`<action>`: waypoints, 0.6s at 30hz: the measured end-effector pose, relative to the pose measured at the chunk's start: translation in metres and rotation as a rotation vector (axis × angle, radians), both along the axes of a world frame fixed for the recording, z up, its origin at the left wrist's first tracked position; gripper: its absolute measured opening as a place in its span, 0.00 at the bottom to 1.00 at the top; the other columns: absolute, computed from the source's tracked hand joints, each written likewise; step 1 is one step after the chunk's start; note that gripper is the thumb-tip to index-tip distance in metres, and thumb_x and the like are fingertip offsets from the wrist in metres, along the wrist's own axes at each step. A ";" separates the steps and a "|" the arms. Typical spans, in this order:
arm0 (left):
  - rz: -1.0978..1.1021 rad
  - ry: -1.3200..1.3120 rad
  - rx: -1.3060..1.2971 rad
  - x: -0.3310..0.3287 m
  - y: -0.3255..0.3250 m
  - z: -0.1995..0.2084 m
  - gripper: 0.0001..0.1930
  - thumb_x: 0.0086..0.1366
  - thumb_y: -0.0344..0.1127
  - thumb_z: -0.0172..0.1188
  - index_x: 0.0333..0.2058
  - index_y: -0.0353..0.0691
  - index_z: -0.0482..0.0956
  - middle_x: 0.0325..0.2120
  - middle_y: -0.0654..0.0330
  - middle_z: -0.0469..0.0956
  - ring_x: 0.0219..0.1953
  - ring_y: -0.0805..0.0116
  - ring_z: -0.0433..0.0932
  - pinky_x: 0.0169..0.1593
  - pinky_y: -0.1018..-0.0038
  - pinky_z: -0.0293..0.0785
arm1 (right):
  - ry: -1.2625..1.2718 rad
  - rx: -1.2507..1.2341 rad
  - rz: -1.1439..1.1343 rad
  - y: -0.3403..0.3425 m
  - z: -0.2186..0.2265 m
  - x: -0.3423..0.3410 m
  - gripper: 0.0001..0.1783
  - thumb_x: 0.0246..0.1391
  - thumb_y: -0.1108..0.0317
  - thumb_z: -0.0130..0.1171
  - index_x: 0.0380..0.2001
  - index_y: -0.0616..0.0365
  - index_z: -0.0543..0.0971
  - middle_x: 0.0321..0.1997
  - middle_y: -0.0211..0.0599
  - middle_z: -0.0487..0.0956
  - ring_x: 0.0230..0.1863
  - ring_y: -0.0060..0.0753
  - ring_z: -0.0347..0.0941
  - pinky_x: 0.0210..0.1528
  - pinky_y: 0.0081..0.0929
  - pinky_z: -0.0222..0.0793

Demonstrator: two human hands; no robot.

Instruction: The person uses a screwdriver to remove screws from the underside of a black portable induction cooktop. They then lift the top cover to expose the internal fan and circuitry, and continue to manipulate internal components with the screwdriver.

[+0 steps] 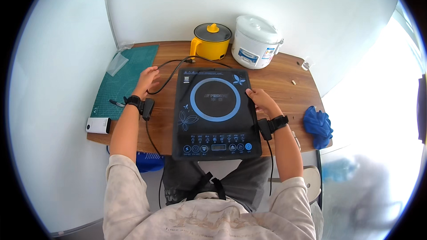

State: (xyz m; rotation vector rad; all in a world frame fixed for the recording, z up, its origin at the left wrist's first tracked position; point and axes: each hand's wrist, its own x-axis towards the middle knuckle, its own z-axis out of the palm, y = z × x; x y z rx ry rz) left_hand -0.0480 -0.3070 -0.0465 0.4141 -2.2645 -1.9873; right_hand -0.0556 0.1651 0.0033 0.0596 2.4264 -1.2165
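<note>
Head view: the black induction cooker (215, 102) is seen mid-frame, overhanging the desk's (284, 82) near edge, its right side clasped by the right hand (263, 101). The left hand's (148, 82) fingers are loosely curled beside the cord (170, 80); contact cannot be told. Probably stiff, heavyish and slick-topped, it is best gripped by both side edges.

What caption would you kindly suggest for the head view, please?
At a brown wooden table, the right hand grips a flat black induction cooker, the left hand near a thin black cable.
</note>
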 end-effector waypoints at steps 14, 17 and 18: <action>-0.419 0.429 -0.990 0.085 0.104 0.098 0.26 0.68 0.46 0.59 0.62 0.47 0.69 0.56 0.53 0.74 0.51 0.53 0.79 0.56 0.63 0.74 | 0.036 -0.010 -0.012 0.011 -0.015 -0.004 0.26 0.69 0.47 0.48 0.46 0.64 0.76 0.29 0.41 0.78 0.23 0.32 0.76 0.20 0.31 0.75; -0.423 0.265 -1.051 0.097 0.112 0.091 0.21 0.67 0.39 0.60 0.58 0.50 0.74 0.51 0.53 0.78 0.44 0.52 0.81 0.48 0.63 0.77 | 0.051 -0.016 0.006 0.009 -0.012 -0.006 0.26 0.69 0.47 0.48 0.46 0.63 0.77 0.30 0.42 0.79 0.24 0.33 0.77 0.21 0.32 0.76; -0.403 0.280 -0.999 0.091 0.098 0.080 0.19 0.66 0.39 0.61 0.56 0.48 0.76 0.49 0.53 0.80 0.43 0.53 0.81 0.47 0.64 0.77 | 0.052 -0.031 0.022 0.003 -0.012 -0.005 0.27 0.69 0.47 0.48 0.47 0.63 0.76 0.30 0.42 0.79 0.23 0.34 0.77 0.21 0.32 0.77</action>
